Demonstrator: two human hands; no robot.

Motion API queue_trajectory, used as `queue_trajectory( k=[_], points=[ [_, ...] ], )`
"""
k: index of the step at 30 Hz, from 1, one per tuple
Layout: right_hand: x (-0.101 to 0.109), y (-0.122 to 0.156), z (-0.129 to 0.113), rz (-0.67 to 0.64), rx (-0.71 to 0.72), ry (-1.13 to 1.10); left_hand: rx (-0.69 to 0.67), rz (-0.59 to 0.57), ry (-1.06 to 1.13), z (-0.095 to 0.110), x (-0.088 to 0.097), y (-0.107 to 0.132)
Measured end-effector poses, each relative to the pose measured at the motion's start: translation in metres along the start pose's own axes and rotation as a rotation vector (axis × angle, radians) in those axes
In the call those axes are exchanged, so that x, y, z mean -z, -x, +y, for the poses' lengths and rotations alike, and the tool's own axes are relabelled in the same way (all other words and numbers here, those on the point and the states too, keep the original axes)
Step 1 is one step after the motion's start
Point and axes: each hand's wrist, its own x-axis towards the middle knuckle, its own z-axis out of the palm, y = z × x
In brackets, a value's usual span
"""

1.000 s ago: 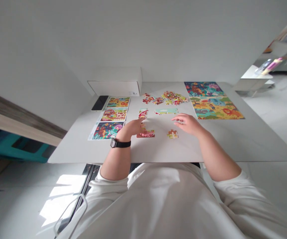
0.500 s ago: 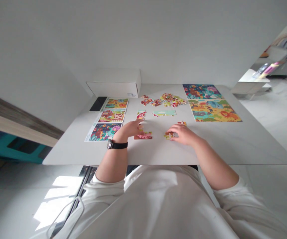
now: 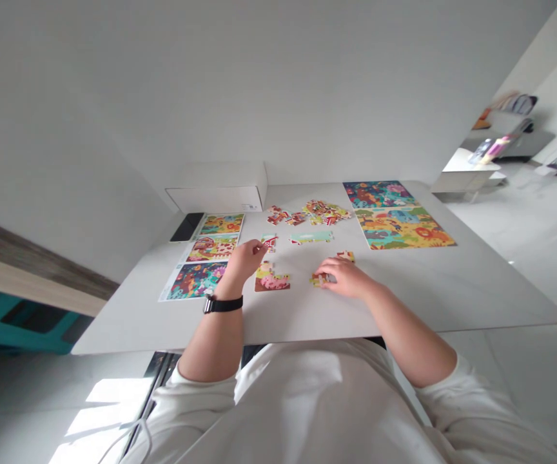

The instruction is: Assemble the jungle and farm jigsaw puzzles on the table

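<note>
The left hand's grip [image 3: 247, 259] has thumb and fingertips drawn close together at the red barn section [image 3: 269, 242], touching its near part; whether it pinches or only presses cannot be told. The right hand's grip [image 3: 349, 278] is loosely curled, fingertips down on a small yellow-brown puzzle cluster [image 3: 315, 281] that its fingers partly hide, so how firm the hold is cannot be told; the low touch probably serves to steady or shift the cluster flat on the tabletop [image 3: 404, 296]. The barn section lies left of the tabletop's middle, its picture upright to the person. Nearer the front edge, the pig section [image 3: 273, 280] has its straight base parallel to that edge, knobs facing right. The pale sky strip [image 3: 311, 237] has its long axis running left to right, set apart from both sections. A loose puzzle piece [image 3: 345, 256] lies just beyond the right hand. Toward the back edge sits a pile of puzzle pieces [image 3: 324, 210], likely put there to leave working room. By the left edge, a picture sheet [image 3: 205, 247] runs front to back, likely placed for easy viewing, with a phone [image 3: 187, 227] beside it and a white box [image 3: 213, 197] behind. Toward the back right corner lie a night-scene picture [image 3: 379, 193] and a savannah picture [image 3: 404, 228], both longer left to right.
</note>
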Motion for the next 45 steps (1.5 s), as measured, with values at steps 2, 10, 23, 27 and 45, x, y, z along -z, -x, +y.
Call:
queue_trajectory(
  k=[2,10,23,27,45],
  points=[
    [0.000,0.000,0.000,0.015,0.007,-0.007,0.011,0.083,0.014,0.005,0.003,0.001],
    [0.019,0.001,-0.004,0.149,0.035,-0.004,0.037,0.185,0.260,0.010,0.000,0.006],
    [0.065,-0.022,0.014,-0.084,-0.100,0.001,-0.223,0.152,0.249,0.035,0.013,-0.039],
    [0.087,-0.050,0.031,-0.096,-0.178,-0.043,-0.242,0.155,0.212,0.044,0.018,-0.078],
    [0.142,-0.109,0.025,0.385,0.008,-0.147,-0.297,-0.153,-0.203,0.052,-0.056,-0.194]
  ],
)
